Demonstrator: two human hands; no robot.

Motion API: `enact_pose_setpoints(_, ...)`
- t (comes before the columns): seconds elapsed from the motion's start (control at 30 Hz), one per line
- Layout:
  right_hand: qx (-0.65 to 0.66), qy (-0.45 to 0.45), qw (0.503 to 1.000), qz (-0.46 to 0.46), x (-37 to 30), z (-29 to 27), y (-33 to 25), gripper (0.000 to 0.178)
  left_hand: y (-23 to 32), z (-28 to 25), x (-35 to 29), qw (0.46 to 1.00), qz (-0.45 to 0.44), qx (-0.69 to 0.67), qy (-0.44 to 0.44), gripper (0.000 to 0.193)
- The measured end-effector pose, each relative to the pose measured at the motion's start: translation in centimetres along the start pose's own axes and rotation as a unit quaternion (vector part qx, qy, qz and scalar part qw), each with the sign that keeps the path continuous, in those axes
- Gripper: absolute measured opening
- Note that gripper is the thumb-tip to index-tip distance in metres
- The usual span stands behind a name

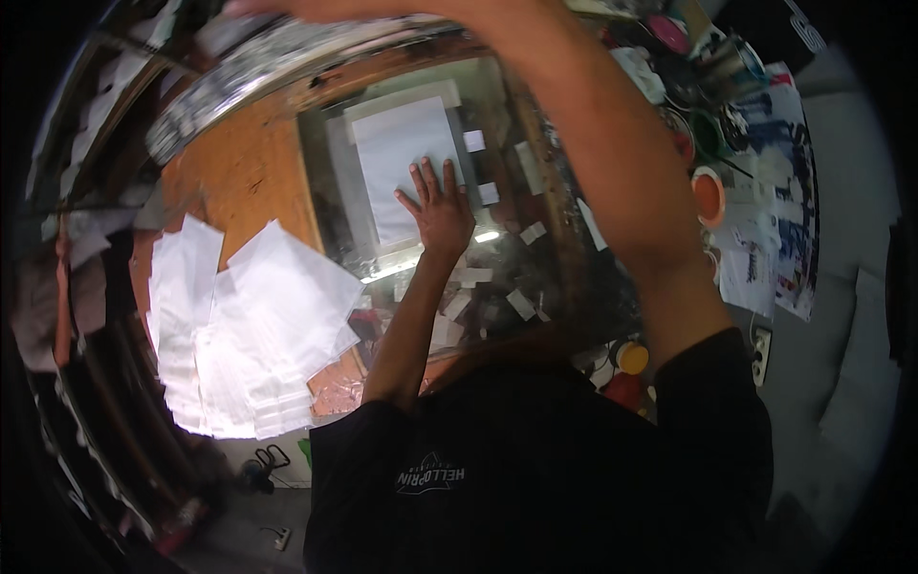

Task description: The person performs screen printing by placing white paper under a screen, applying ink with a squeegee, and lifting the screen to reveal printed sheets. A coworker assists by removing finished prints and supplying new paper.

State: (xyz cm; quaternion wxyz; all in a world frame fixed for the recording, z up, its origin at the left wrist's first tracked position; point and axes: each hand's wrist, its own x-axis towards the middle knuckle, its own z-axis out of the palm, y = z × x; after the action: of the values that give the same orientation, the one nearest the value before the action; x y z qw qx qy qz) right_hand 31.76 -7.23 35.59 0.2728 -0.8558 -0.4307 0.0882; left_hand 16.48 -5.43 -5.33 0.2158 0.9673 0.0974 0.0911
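On the dark glassy work surface [382,287] lies a white rectangular sheet [397,134]. My left hand [444,212] rests flat on the sheet's lower right part, fingers stretched out and spread. My right arm reaches up across the view, and my right hand [325,8] is at the top edge, partly cut off and blurred. It is close to a shiny silvery edge [215,110] beyond the work surface; I cannot make out whether it touches or holds it. Small white pieces [475,142] are stuck on the surface along the sheet's right side.
A loose, overlapping pile of white sheets [277,306] covers the left of the wooden tabletop [244,177]. Scraps of tape [521,304] lie near my body. At the right stand several paint containers, one with orange inside [709,197]. A power strip [760,357] is beyond my right sleeve.
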Motion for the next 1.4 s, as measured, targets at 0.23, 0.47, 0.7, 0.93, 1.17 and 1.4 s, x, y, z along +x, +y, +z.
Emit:
enact_pose_setpoints(0.23, -0.034, 0.165, 0.968, -0.185, 1.6, 3.2, 3.5, 0.037, -3.0, -1.1, -3.6, 0.995, -0.024, -0.047, 0.079, 0.061)
enact_pose_setpoints(0.47, -0.033, 0.115, 0.98, -0.161, 1.2, 2.7, 2.7, 0.032, -2.8, -1.6, -6.2, 0.999, -0.03, 0.035, 0.029, 0.056)
enact_pose_setpoints(0.7, -0.044, 0.061, 0.995, -0.06, 1.7, 1.5, 1.9, 0.033, -1.5, -2.7, -5.9, 1.0, -0.016, -0.002, 0.024, 0.054)
enact_pose_setpoints(0.93, -0.149, 0.233, 0.953, -0.127, -9.7, 16.9, 2.7, 0.038, 2.2, -15.7, -9.5, 0.742, -0.137, -0.622, 0.207, 0.056)
enact_pose_setpoints(1.17, -0.181, 0.049, 0.982, -0.012, -14.9, 29.9, 8.6, 0.066, -3.2, -10.5, -14.1, 0.422, -0.487, -0.764, 0.022, 0.07)
enact_pose_setpoints(1.4, -0.122, 0.081, 0.988, -0.051, -15.1, 31.0, 10.0, 0.069, -3.0, -11.1, -12.7, 0.417, -0.509, -0.753, 0.019, 0.089)
